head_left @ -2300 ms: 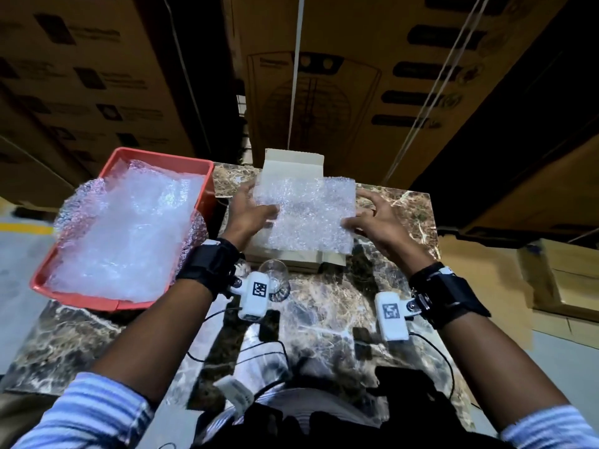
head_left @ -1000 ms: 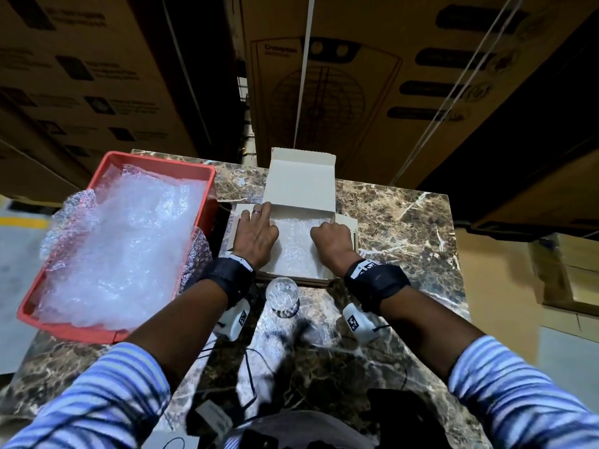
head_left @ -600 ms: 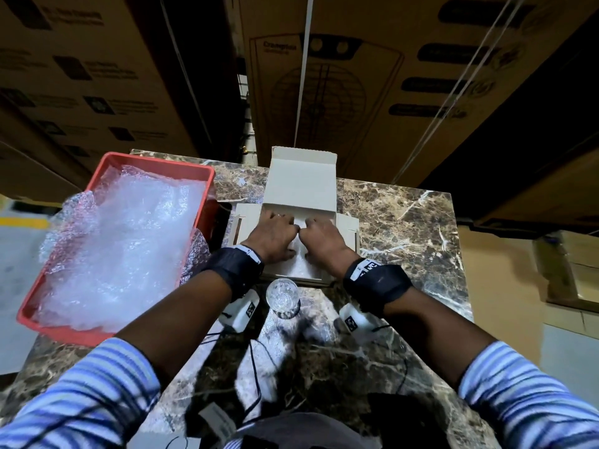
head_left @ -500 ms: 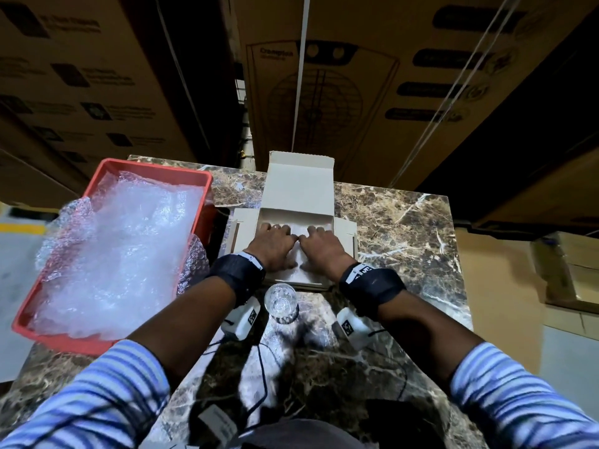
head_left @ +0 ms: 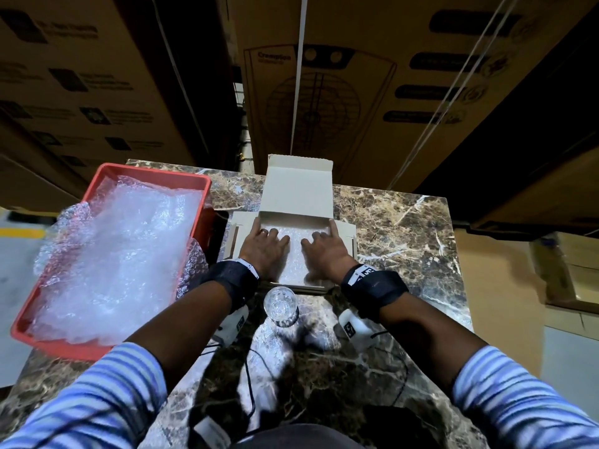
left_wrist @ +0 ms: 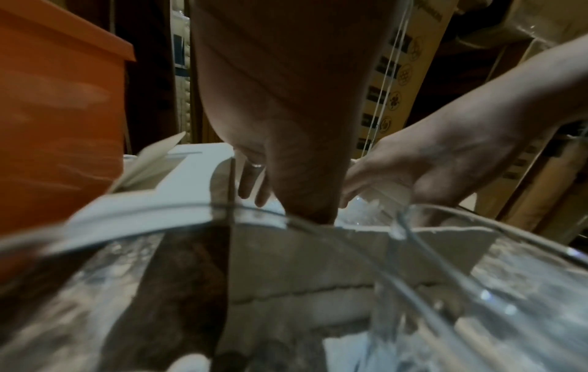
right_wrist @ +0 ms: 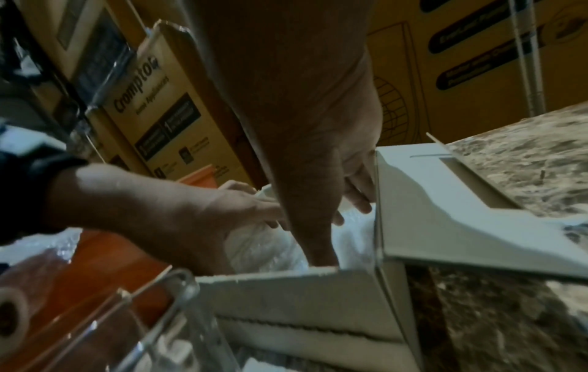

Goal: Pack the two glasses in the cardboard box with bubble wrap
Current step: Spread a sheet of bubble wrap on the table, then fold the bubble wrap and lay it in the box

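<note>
A small cardboard box point(head_left: 342, 241) sits open on the marble table, its lid point(head_left: 296, 192) folded back. A sheet of bubble wrap point(head_left: 293, 254) lies inside it. My left hand point(head_left: 264, 246) and right hand point(head_left: 324, 249) press flat on the sheet, fingers straight and spread toward the box's side walls. One clear glass point(head_left: 280, 304) stands upright just in front of the box, between my wrists. No second glass shows. The left wrist view has the left hand point(left_wrist: 286, 176) reaching over the box's front wall point(left_wrist: 302, 266). In the right wrist view the right hand point(right_wrist: 318, 201) rests on the bubble wrap point(right_wrist: 264, 249).
A red tray point(head_left: 146, 175) heaped with bubble wrap point(head_left: 113, 254) stands at the table's left, close to the box. Large cardboard cartons point(head_left: 324, 92) rise behind the table. A tape roll point(right_wrist: 12, 309) shows at the left edge of the right wrist view. Bare marble point(head_left: 405, 238) lies right of the box.
The sheet, held above the box at first, now lies inside it. My hands pressed it at the middle, then slid apart toward the box's sides.
</note>
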